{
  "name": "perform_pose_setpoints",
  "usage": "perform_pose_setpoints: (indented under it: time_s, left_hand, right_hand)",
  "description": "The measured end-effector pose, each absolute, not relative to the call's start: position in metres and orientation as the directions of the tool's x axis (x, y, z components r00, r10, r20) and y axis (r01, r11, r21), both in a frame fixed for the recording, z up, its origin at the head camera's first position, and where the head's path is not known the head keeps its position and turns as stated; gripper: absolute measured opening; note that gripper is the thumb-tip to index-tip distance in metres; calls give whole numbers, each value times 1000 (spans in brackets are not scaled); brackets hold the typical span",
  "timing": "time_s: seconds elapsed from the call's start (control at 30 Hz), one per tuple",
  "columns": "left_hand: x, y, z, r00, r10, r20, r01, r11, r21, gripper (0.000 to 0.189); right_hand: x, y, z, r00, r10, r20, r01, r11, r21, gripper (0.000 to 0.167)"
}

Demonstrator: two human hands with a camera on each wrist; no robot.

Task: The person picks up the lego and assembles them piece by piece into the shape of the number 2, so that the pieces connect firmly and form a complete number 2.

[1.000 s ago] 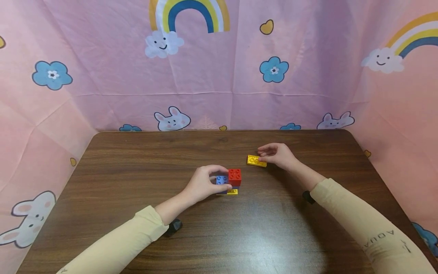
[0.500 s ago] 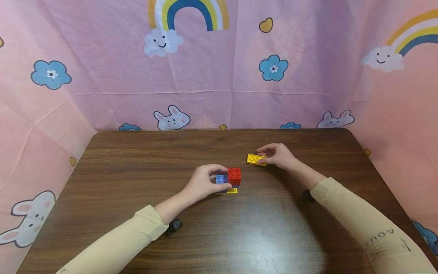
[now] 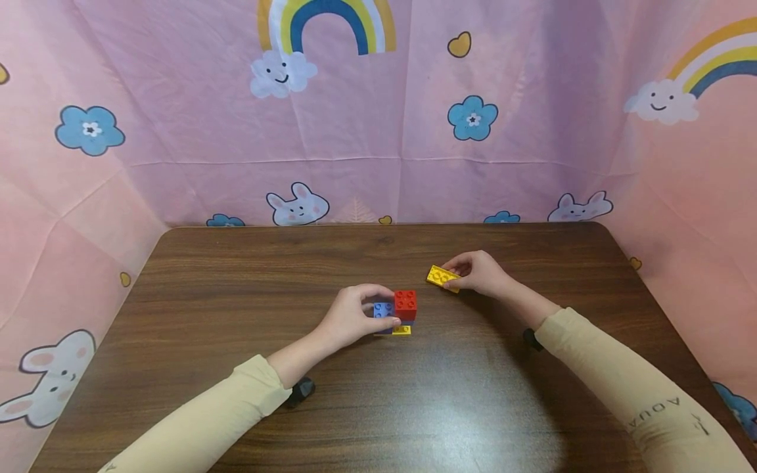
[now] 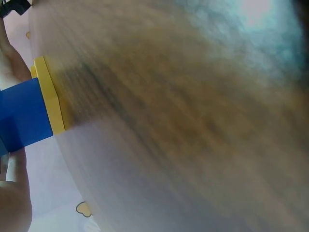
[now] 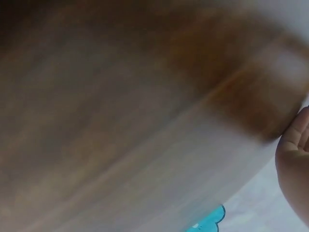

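Observation:
My left hand (image 3: 349,318) grips a small stack of toy building bricks, thumb on the near side and fingers on the far side. A red brick (image 3: 405,305) tops its right part, and a blue brick (image 3: 382,309) sits lower on the left. Under them a yellow plate (image 3: 403,330) forms the base. The left wrist view shows a blue brick (image 4: 24,116) against the yellow plate (image 4: 52,99). Farther back and to the right, my right hand (image 3: 481,274) pinches a loose yellow plate (image 3: 439,276) by its right end; round rings show on its upper face. That plate is hidden in the right wrist view.
Both hands work over a brown wood-grain table (image 3: 266,263). A pink patterned cloth (image 3: 367,131) rises behind it and along both sides. Black wrist devices show under the left sleeve (image 3: 254,387) and the right sleeve (image 3: 579,341).
My right hand has shifted slightly nearer, and the loose yellow plate has turned, its right end coming toward me. My left hand and the stack have stayed in place.

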State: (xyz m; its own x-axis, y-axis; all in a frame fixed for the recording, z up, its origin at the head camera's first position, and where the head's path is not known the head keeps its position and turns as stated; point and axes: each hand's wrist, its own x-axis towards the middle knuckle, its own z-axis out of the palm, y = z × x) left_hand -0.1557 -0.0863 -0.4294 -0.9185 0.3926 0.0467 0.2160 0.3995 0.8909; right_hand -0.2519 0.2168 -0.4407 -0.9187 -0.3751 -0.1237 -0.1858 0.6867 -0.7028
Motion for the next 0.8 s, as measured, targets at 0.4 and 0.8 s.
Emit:
perform_pose_setpoints:
  time_s: [0.4, 0.8]
  left_hand:
    - [-156, -86, -430, -917, 396, 49, 221, 400, 889, 39]
    - [-157, -86, -430, -923, 383, 32, 200, 408, 891, 40]
  right_hand:
    - [-245, 216, -438, -916, -376, -141, -161, 664, -730, 25]
    - [-235, 208, -433, -914, -372, -164, -54, 512, -857, 29]
